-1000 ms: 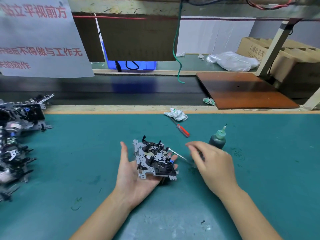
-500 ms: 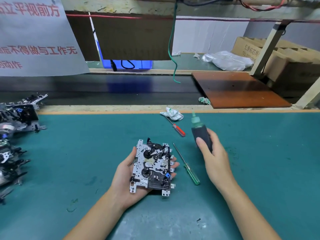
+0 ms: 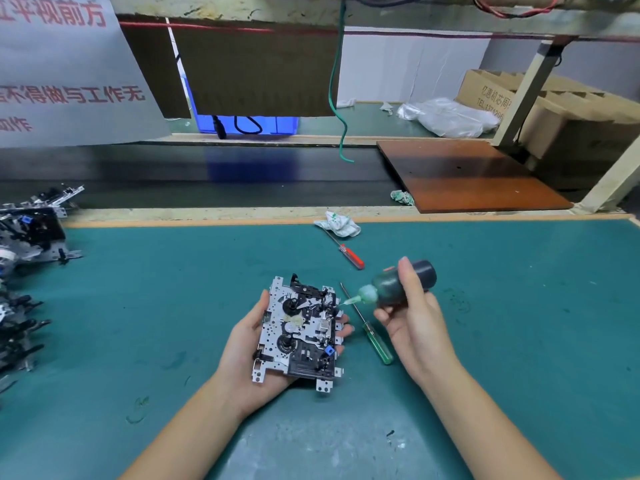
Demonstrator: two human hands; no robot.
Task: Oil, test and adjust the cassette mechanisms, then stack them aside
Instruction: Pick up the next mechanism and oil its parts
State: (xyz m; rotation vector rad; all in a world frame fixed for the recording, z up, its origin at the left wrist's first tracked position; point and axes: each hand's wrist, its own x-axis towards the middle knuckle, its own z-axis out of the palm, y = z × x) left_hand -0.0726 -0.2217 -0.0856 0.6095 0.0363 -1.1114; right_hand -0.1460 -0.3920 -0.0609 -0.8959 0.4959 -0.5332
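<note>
A silver and black cassette mechanism [image 3: 298,332] lies face up in my left hand [image 3: 247,344], whose fingers curl round its right edge. My right hand [image 3: 412,315] grips a dark green oil bottle [image 3: 398,284], tipped to the left. The bottle's pale green nozzle [image 3: 349,301] touches the upper right part of the mechanism. A green-handled screwdriver [image 3: 375,336] lies on the mat between my two hands.
A pile of cassette mechanisms [image 3: 24,268] fills the left edge of the green mat [image 3: 519,341]. A red-handled screwdriver [image 3: 349,252] and a crumpled rag [image 3: 337,223] lie farther back. Behind the mat run a dark conveyor belt [image 3: 194,178] and a brown board [image 3: 464,174].
My right hand set the green screwdriver down, picked up the oil bottle and tipped it so the nozzle meets the mechanism. My left hand turned the mechanism more upright.
</note>
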